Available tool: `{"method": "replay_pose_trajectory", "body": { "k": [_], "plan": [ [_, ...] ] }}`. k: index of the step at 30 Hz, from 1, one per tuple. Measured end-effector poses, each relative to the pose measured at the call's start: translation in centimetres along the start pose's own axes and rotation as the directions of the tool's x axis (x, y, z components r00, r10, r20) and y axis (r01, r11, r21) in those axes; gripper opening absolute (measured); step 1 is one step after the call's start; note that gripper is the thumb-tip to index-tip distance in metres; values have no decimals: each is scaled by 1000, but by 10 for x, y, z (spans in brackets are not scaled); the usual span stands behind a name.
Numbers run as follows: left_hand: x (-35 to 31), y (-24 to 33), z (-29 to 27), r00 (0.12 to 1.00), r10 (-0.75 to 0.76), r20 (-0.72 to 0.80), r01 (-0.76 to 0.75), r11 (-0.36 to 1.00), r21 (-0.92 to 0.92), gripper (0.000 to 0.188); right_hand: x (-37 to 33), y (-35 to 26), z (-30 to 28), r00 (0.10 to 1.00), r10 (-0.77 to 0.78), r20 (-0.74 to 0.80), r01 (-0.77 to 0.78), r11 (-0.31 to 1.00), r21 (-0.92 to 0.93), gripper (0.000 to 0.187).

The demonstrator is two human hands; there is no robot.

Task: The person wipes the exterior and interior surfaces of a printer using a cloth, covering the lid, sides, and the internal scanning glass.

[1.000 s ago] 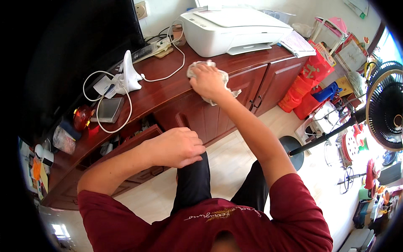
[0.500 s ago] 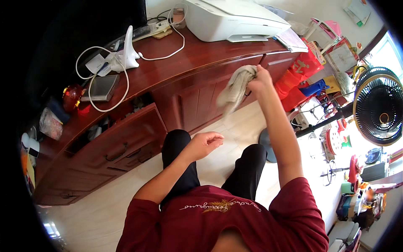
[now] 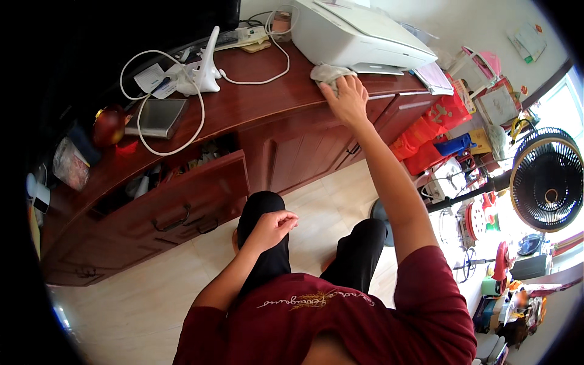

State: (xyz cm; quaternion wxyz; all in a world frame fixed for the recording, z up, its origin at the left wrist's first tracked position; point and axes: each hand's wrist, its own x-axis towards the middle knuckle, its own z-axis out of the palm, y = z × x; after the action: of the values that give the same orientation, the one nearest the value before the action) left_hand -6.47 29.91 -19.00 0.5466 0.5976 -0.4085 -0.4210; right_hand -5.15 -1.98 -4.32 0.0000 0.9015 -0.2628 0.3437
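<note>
1. The pale cloth (image 3: 330,73) is being pressed onto the dark red table (image 3: 255,100) — just in front of the white printer (image 3: 365,36), near the table's front edge.
2. It is being partly covered by the right hand (image 3: 349,100); the fingers are being held slightly apart, bent over the cloth and gripping it.
3. The left hand (image 3: 274,229), empty, is being held half open over the left knee, its fingers loosely curled — well apart from the table.
4. Farther left, a flat grey case (image 3: 156,117) is being crossed by a looped white cable, beside a white curved stand (image 3: 208,74).
5. Below, a drawer (image 3: 194,190) is being seen pulled out, with small things inside.
6. At the right, red bags (image 3: 435,125) and a black fan (image 3: 547,179) are being seen.
</note>
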Motion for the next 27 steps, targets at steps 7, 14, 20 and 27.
{"method": "replay_pose_trajectory", "body": {
  "k": [7, 14, 20, 27],
  "plan": [
    [1, 8, -23, 995, 59, -81, -69, 988, -135, 20, 49, -24, 8, 944, 250, 214, -218, 962, -166, 61],
    [-3, 4, -21, 994, 53, -96, -71, 978, -196, 21, 33, -69, -12, 954, -94, 286, 5, 955, 297, 31],
    [-21, 43, -37, 983, 86, -161, -119, 971, -207, 18, 5, -83, -30, 881, -423, 209, 168, 695, 699, 27],
    [-39, 176, -100, 861, 434, -263, -347, 882, 319, 15, -11, -12, -109, 921, 88, 380, -384, 368, 847, 27]
  ]
}}
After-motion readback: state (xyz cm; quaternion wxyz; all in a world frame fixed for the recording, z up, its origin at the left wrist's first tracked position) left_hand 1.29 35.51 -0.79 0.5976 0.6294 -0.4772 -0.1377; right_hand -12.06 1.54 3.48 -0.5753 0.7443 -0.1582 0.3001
